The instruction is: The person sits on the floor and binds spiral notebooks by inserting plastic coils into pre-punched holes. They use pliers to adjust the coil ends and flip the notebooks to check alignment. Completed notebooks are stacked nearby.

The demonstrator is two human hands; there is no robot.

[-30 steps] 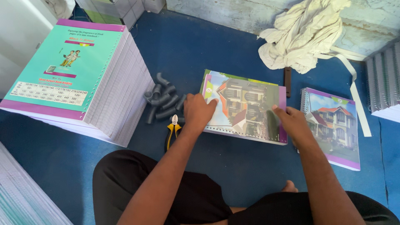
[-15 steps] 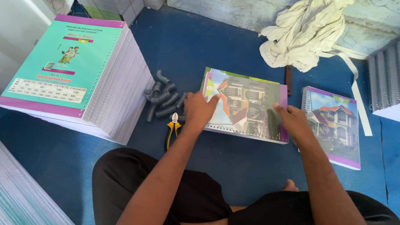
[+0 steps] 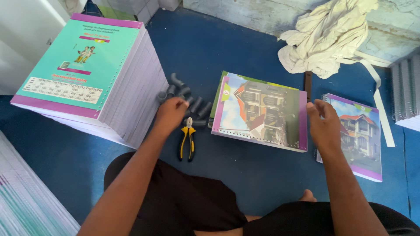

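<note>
Left hand [image 3: 171,112] is curled loosely over the grey plastic spines [image 3: 188,101] mid-frame, maybe gripping one, can't tell. Right hand [image 3: 323,122] hovers open by the unbound booklet [image 3: 262,111]; one bound booklet [image 3: 356,131] sits right, big stack [image 3: 87,74] upper left untouched.

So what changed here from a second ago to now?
The left hand left the house-cover booklet and moved left to the grey spiral coils. The right hand lifted off the booklet's right edge and now hovers beside it. The pliers, tall teal stack and second booklet stayed put.
</note>
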